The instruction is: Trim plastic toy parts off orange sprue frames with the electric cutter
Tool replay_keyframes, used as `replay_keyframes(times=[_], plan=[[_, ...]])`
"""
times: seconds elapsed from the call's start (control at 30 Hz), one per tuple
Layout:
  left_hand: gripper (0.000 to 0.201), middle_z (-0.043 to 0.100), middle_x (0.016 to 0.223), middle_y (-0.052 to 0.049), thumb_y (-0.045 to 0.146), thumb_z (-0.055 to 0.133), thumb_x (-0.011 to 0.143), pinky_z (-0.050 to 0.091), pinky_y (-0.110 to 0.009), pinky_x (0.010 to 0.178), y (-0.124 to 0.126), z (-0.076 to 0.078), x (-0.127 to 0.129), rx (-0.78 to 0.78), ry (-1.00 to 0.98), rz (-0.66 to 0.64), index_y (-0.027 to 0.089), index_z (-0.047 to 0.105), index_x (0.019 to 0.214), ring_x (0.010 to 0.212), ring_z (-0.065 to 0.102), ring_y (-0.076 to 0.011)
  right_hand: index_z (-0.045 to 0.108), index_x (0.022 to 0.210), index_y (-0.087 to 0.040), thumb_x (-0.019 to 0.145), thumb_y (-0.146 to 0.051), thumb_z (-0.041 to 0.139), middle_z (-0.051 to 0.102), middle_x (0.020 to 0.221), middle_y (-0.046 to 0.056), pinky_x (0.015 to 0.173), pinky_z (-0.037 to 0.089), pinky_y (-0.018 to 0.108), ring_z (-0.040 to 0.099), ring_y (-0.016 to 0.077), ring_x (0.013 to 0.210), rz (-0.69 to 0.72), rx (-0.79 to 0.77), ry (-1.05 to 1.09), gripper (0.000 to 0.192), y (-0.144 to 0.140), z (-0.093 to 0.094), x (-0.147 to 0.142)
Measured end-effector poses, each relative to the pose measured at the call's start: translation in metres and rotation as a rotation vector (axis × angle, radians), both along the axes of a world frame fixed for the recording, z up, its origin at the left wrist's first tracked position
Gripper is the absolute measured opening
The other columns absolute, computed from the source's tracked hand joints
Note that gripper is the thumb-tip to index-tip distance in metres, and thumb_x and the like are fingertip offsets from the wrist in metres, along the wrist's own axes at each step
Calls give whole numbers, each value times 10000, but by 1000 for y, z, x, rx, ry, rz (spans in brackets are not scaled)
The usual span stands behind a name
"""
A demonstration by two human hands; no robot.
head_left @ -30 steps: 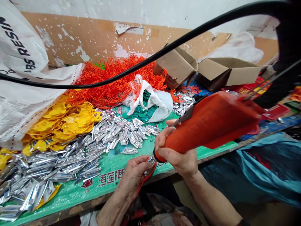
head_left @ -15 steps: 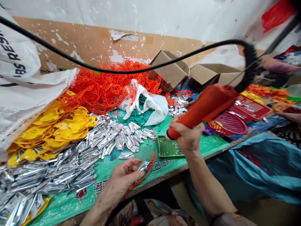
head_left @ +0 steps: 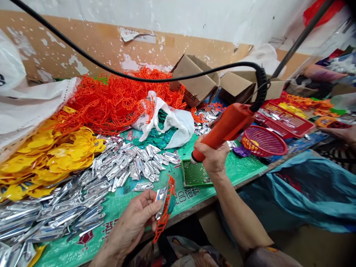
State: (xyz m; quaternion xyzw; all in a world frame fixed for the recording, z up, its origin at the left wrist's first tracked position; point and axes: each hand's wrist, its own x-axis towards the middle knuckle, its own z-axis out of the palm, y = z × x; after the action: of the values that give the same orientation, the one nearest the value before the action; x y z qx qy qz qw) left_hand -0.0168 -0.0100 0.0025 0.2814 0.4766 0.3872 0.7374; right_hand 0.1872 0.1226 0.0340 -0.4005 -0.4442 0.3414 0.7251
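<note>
My left hand (head_left: 139,211) pinches a small assembly near the table's front edge: a silver piece (head_left: 161,198) lies against an orange plastic frame (head_left: 164,218), and a green part (head_left: 172,202) shows on its far side. My right hand (head_left: 214,157) is wrapped round a red-orange electric screwdriver (head_left: 226,124), its tip tilted down and left, apart from the assembly. A black cord (head_left: 155,79) runs from the tool's upper end. Below the tip lies a green mesh basket (head_left: 196,181). Left of it spreads a heap of silver pieces (head_left: 125,168).
Yellow plastic parts (head_left: 69,152) and tangled orange frames (head_left: 111,100) are piled at the left and back. A white bag (head_left: 183,126) spills green parts. Cardboard boxes (head_left: 194,78), red baskets (head_left: 264,142) and a blue bag (head_left: 303,185) are on the right. Another person's hand (head_left: 345,131) shows at the right edge.
The assembly in my left hand has turned more upright, showing its green part. My right hand keeps hold of the screwdriver, whose cord end appears lower. The whole view has shifted slightly.
</note>
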Motion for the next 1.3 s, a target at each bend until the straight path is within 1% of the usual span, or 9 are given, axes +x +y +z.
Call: replay_keyframes(times=[0.13, 0.3, 0.53, 0.63, 0.73, 0.87, 0.97, 1.1, 1.3], plan=[[342, 579, 597, 33, 419, 808, 708, 440, -176, 458, 1, 3, 4, -31, -18, -9, 165, 579, 723, 471, 485, -67, 640, 596, -169, 549, -148, 757, 616, 590, -15, 523, 473, 292, 550, 128, 539, 1, -21, 3, 128, 0, -1, -1], [295, 622, 745, -6, 386, 797, 708, 514, -216, 495, 3, 7, 8, -77, 5, 67, 149, 654, 811, 547, 515, -92, 643, 619, -170, 546, -160, 766, 616, 593, -18, 515, 464, 293, 544, 129, 527, 5, -32, 8, 143, 2, -4, 0], [321, 594, 687, 18, 421, 801, 685, 514, -225, 477, 8, 1, 13, -99, 25, 98, 168, 644, 806, 537, 504, -98, 651, 596, -171, 546, -144, 766, 621, 591, -19, 544, 464, 300, 551, 128, 532, 11, -36, 9, 128, 0, -3, -1], [305, 598, 699, 12, 416, 795, 685, 485, -204, 473, 11, -2, 14, -62, 65, 98, 171, 622, 735, 569, 500, -100, 653, 595, -168, 544, -138, 760, 624, 595, -17, 555, 473, 300, 557, 128, 540, -14, -29, -7, 121, -1, -1, -3], [340, 531, 583, 42, 438, 773, 687, 401, -181, 426, 14, -4, 16, -12, 151, 76, 177, 560, 640, 493, 439, -78, 647, 607, -167, 543, -148, 759, 619, 597, -18, 567, 483, 309, 558, 133, 546, -40, -38, -38, 130, 0, -2, -4], [354, 455, 470, 74, 457, 727, 706, 326, -181, 403, 17, 1, 20, 17, 253, 13, 192, 510, 613, 407, 384, -63, 639, 615, -173, 548, -173, 763, 613, 597, -22, 555, 483, 308, 554, 133, 541, -31, -48, -56, 141, 1, -3, -3], [361, 441, 470, 77, 458, 731, 689, 315, -182, 397, 20, 4, 22, 19, 263, -5, 192, 503, 604, 399, 372, -60, 637, 615, -177, 559, -175, 759, 612, 594, -23, 540, 479, 299, 550, 128, 530, -12, -43, -58, 133, 1, -4, -2], [332, 475, 535, 73, 465, 740, 670, 332, -186, 398, 23, 4, 21, 43, 263, -35, 175, 579, 680, 412, 371, -58, 626, 608, -185, 573, -193, 751, 601, 577, -28, 521, 472, 298, 534, 125, 513, 1, -61, -76, 130, 0, -4, -3], [330, 456, 511, 81, 479, 702, 711, 329, -204, 413, 27, 6, 24, 98, 335, -66, 191, 550, 653, 415, 381, -75, 640, 633, -177, 551, -174, 771, 619, 605, -24, 562, 483, 313, 560, 135, 545, 6, -43, -38, 155, 2, -3, 0]])
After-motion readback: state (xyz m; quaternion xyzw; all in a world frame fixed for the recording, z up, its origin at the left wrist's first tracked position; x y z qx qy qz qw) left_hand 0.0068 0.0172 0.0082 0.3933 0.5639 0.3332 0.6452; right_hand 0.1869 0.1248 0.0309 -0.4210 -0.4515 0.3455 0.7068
